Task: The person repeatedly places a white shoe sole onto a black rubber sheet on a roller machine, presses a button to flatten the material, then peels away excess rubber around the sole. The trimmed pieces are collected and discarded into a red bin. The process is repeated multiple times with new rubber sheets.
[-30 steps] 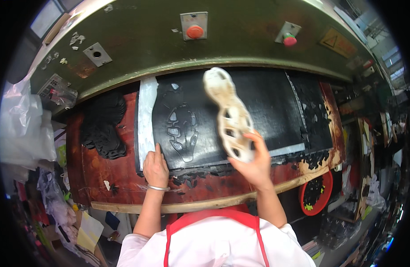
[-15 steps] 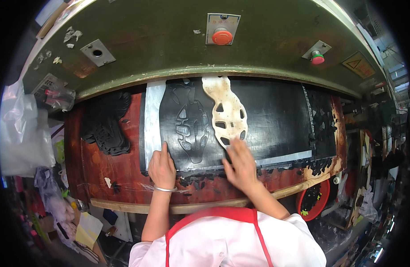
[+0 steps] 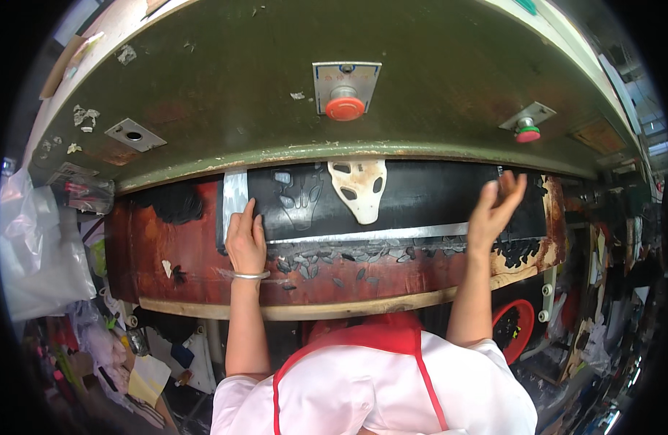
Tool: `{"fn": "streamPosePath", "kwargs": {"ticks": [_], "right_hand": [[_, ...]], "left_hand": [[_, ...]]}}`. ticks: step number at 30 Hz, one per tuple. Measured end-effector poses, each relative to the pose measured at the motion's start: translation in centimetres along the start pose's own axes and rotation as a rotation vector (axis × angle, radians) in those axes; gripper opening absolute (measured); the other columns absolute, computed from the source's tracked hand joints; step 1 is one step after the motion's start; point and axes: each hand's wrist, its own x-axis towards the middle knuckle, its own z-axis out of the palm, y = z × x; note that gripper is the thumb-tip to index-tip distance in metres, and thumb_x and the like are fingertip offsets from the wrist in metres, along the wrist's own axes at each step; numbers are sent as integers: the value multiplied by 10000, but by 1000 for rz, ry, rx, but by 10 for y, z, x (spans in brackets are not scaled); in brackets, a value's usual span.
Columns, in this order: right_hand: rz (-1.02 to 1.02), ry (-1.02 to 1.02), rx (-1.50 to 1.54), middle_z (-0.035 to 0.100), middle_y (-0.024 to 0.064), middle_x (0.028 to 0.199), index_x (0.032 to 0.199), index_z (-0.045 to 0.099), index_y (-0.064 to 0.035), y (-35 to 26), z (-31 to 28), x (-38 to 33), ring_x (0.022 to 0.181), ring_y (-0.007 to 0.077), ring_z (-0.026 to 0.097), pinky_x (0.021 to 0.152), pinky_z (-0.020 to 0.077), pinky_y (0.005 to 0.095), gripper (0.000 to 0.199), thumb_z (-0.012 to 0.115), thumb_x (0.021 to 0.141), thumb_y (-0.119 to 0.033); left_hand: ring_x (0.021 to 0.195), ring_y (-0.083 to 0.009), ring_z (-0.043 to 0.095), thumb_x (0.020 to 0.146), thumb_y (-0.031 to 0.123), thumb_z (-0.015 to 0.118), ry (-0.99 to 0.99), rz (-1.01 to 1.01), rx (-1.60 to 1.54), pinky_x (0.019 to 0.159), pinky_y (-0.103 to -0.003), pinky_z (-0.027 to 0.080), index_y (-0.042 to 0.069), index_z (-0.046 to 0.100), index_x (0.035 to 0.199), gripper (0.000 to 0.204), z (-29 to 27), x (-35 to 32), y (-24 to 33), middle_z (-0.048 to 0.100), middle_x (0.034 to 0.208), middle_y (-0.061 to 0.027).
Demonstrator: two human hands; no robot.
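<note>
My left hand (image 3: 246, 239) rests at the near left corner of a black sheet (image 3: 435, 203), fingers stretched out by the white strip (image 3: 235, 192) along its edge. Nothing is held in it. Over the sheet's right part my right hand (image 3: 495, 214) is raised, fingers apart and holding nothing. Between the hands lies a pale, stained sole-shaped plate (image 3: 364, 206) with cut-out holes; the green machine front hides its far end. Left of it, a sole-shaped outline (image 3: 299, 203) with openings is cut in the sheet.
A green machine beam (image 3: 240, 109) with red buttons (image 3: 345, 109) overhangs the far side. Black scraps (image 3: 305, 267) litter the red-brown table (image 3: 203, 279) along the sheet's near edge. Black cut pieces (image 3: 176, 204) are piled at left. A red bucket (image 3: 524, 354) stands below right.
My right hand has left the pale plate and risen to the right. My left hand stays by the white strip. The view has shifted, and the green beam now hides more of the plate.
</note>
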Motion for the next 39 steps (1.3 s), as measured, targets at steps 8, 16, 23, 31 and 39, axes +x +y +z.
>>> {"fn": "streamPosePath", "kwargs": {"ticks": [8,16,23,31,39], "right_hand": [[-205,61,-355,9,389,1515,1439,-23,178,8,36,99,1445,470,26,1176,40,513,902,443,984,-446],[-212,63,-309,55,322,1549,1488,17,97,28,33,87,1456,420,71,1179,74,466,860,522,970,-368],[-60,-301,-153,702,172,886,1050,678,32,18,-13,-56,853,248,682,752,526,346,237,684,851,-98],[-31,-584,-143,664,169,780,878,700,16,28,-65,-118,711,310,653,638,507,359,80,687,830,-47],[19,-320,-32,684,102,729,866,689,9,-1,-49,-96,638,233,656,601,497,314,42,654,846,-4]], "left_hand": [[795,-319,580,874,68,625,-99,-23,-2,717,-399,453,40,647,1058,187,-1,-30,31,605,823,-129],[682,-339,612,866,77,642,-46,-20,-35,654,-421,487,8,676,856,78,27,-23,18,641,748,-161],[609,-314,582,830,107,683,-31,-29,0,607,-404,456,33,669,780,91,21,-41,24,610,639,-115],[611,-307,558,785,133,718,-116,3,-19,627,-411,423,41,636,680,162,5,-77,24,585,602,-96],[600,-271,614,815,174,727,-78,112,-203,543,-380,476,98,674,821,92,-7,-31,117,621,648,-64]]}}
